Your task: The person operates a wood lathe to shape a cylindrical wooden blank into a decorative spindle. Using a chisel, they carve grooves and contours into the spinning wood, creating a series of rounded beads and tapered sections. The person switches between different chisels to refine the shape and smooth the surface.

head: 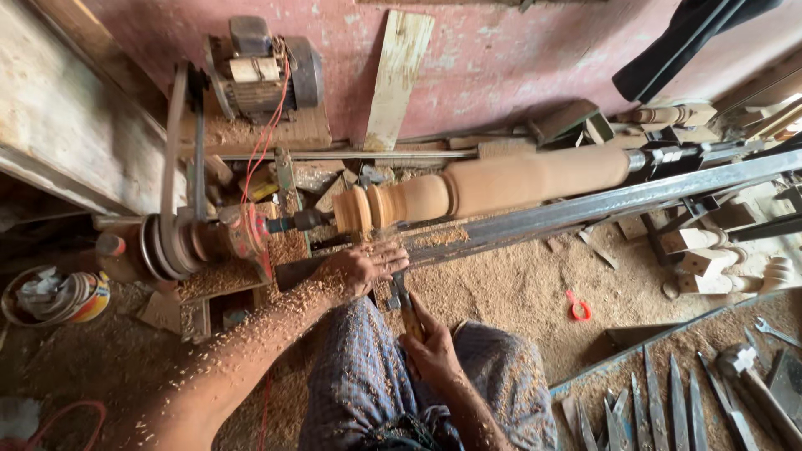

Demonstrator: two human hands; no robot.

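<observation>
- My left hand [361, 269] lies palm down on the steel rail [585, 209] of the lathe, fingers spread flat over the chisel [399, 294] blade; it presses the blade down and does not wrap it. Wood chips cover the forearm.
- My right hand [432, 349] is wrapped tight round the chisel's wooden handle, low and close to my lap.
- The chisel runs from the right hand up under the left hand toward the wooden spindle [501, 185]. Its tip is hidden by my fingers, so I cannot tell whether it touches the wood.
- The spindle sits level between the two ends of the lathe, just above the rail. Its left part is already cut into beads and grooves; the right part is a plain cylinder.
- Handling judgement: the chisel is stiff steel, light enough, with a sharp edge. I hold the handle for leverage and the blade near the rail for steadiness, fingers clear of the edge.
- The spindle looks solid and fairly heavy; the thin grooves look like the weakest points. If lifted, I would hold the thick plain section.
- A motor [263, 71] with red wires sits at the wall; spare chisels [660, 401] lie to my right. Sawdust [501, 288] covers the floor; footing may be slippery.
</observation>
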